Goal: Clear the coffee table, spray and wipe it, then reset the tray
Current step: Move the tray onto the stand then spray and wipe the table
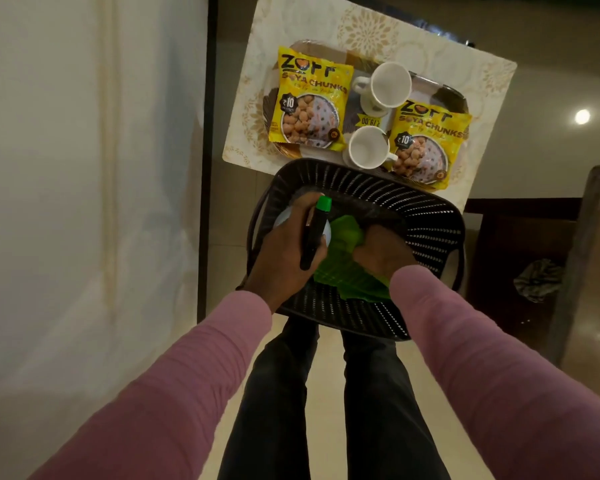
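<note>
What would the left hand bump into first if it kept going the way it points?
Probably the far wall of the black basket, since the left hand, gripping the spray bottle, points forward inside it. A white cup stands just beyond; depth is unclear.

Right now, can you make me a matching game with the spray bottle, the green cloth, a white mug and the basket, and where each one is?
Things:
1. spray bottle
2. green cloth
3. far white mug
4. black basket

Places:
A. on the tray
B. gripped by the right hand
C. both hands are inside it
D. gripped by the left hand

Pairs: 1-D, 2-B, 3-A, 4-C
</note>
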`<state>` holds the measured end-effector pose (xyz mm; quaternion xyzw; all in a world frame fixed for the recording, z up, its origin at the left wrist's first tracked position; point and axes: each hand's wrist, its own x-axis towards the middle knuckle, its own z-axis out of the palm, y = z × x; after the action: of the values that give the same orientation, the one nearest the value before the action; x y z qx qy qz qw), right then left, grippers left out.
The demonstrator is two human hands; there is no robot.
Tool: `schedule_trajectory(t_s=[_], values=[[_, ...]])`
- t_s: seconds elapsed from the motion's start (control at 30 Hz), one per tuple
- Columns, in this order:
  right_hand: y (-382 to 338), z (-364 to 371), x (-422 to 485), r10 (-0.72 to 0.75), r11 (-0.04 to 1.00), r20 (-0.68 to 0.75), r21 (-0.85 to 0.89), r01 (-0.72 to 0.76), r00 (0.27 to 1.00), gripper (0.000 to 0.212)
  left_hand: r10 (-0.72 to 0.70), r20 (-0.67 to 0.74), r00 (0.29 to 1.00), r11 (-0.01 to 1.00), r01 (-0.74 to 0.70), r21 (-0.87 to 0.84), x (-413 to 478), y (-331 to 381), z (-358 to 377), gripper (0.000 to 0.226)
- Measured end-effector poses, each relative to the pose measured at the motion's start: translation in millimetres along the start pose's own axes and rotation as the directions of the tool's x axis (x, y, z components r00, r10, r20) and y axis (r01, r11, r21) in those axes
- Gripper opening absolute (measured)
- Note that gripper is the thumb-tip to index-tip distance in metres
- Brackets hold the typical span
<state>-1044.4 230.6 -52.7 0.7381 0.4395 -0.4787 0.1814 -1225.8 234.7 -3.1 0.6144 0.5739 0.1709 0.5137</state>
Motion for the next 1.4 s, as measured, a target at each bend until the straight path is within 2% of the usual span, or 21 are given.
schedule_trajectory(t_s=[0.1, 0.27, 0.37, 0.5, 0.63, 0.7, 0.8, 0.9, 0.97, 1.07, 1.27, 1.4], values=[[2.6, -12.5, -16.6, 0.004, 0.959, 0.01, 0.282, -0.007, 1.0, 0.055, 0.054, -0.061, 0.997, 0.997, -0.058, -0.058, -0.9, 14.3, 0.1, 0.055], [14.7, -36.4, -60.1, -0.026, 0.88, -0.053, 0.472, 0.048, 0.998, 0.025, 0.155, -0.186, 0.97, 0.98, -0.174, -0.095, -13.0, 50.2, 0.8, 0.059], [26.8, -44.3, -91.1, -0.032, 0.765, -0.068, 0.64, 0.069, 0.997, 0.025, 0.127, -0.256, 0.958, 0.979, -0.163, -0.125, -29.9, 73.6, 4.6, 0.047], [45.9, -48.0, -123.0, -0.029, 0.578, -0.045, 0.814, 0.054, 0.999, 0.044, 0.087, -0.366, 0.927, 0.976, -0.153, -0.155, -52.6, 97.2, 20.4, 0.034], [68.3, -60.6, -148.8, -0.095, 0.405, -0.099, 0.905, 0.129, 0.991, 0.033, 0.052, -0.472, 0.88, 0.97, -0.157, -0.185, -72.9, 123.5, 48.0, 0.027], [86.8, -70.3, -161.4, -0.136, 0.362, -0.139, 0.915, 0.18, 0.981, 0.031, 0.033, -0.507, 0.861, 0.959, -0.17, -0.227, -84.6, 141.8, 68.4, 0.022], [123.0, -87.0, -174.8, -0.167, 0.35, -0.172, 0.91, 0.221, 0.971, 0.024, 0.009, -0.548, 0.837, 0.938, -0.197, -0.285, -103.9, 170.6, 103.7, 0.021], [172.3, -105.7, -185.6, -0.157, 0.364, -0.246, 0.886, 0.288, 0.956, 0.024, -0.023, -0.532, 0.846, 0.914, -0.197, -0.354, -116.8, 194.7, 150.3, 0.024], [206.0, -112.1, -189.7, -0.138, 0.414, -0.291, 0.851, 0.322, 0.947, 0.028, -0.063, -0.516, 0.854, 0.909, -0.164, -0.383, -123.8, 199.8, 183.8, 0.023], [262.4, -117.5, -192.9, -0.042, 0.465, -0.339, 0.826, 0.318, 0.94, 0.018, -0.096, -0.474, 0.875, 0.894, -0.134, -0.427, -136.5, 208.9, 236.6, 0.019], [373.9, -94.5, -184.7, 0.063, 0.57, -0.378, 0.773, 0.278, 0.924, 0.008, -0.035, -0.348, 0.937, 0.912, -0.112, -0.394, -171.1, 223.8, 331.3, 0.016], [432.0, -72.9, -184.9, 0.11, 0.601, -0.409, 0.753, 0.267, 0.906, 0.023, -0.041, -0.316, 0.948, 0.918, -0.089, -0.387, -204.9, 220.0, 386.8, 0.018]])
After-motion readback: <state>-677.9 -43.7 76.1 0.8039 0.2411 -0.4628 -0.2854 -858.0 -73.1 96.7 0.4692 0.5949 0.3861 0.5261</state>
